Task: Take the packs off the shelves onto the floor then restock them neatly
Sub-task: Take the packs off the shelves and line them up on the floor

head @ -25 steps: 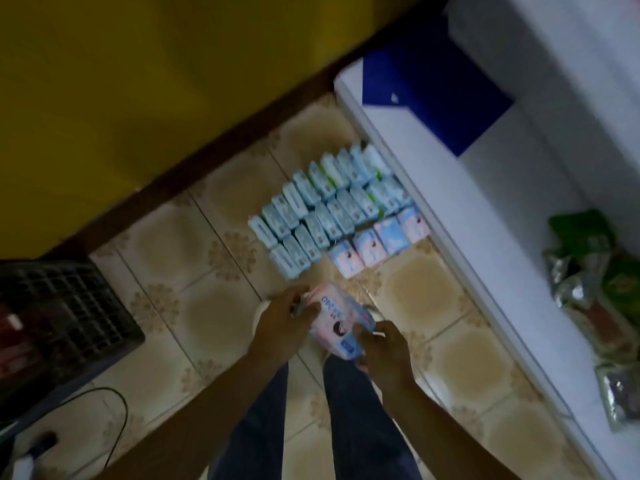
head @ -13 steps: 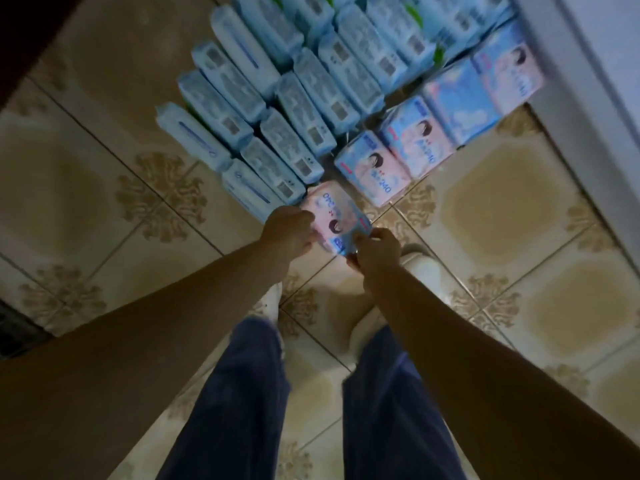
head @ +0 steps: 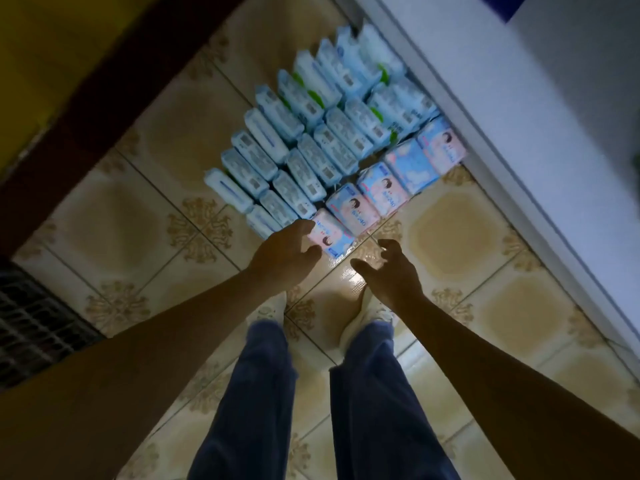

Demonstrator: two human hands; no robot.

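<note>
- The pink pack [head: 332, 235] lies flat on the tiled floor [head: 467, 230], at the near end of a slanting row of pink-and-blue packs [head: 382, 188] that runs up to the foot of the white shelf unit [head: 519, 150].
- The left hand [head: 285, 256] is over the pink pack's left edge with its fingers relaxed and spread. The fingertips touch the wrapper and the thumb sits near its lower corner, but it has no real grasp.
- The right hand [head: 389, 271] is just beside the pack and apart from it, above bare tile. Its fingers are loosely curled and it holds nothing.
- Behind that row, the pale blue packs [head: 311, 133] stand on edge in two tight lines, touching one another.
- A dark crate [head: 31, 323] sits at the far left edge.
- A yellow wall [head: 52, 46] with a dark brown skirting [head: 114, 88] borders the floor on the far side.
- Blue trousers [head: 256, 393] fill the bottom of the view, with pale footwear below the hands.
</note>
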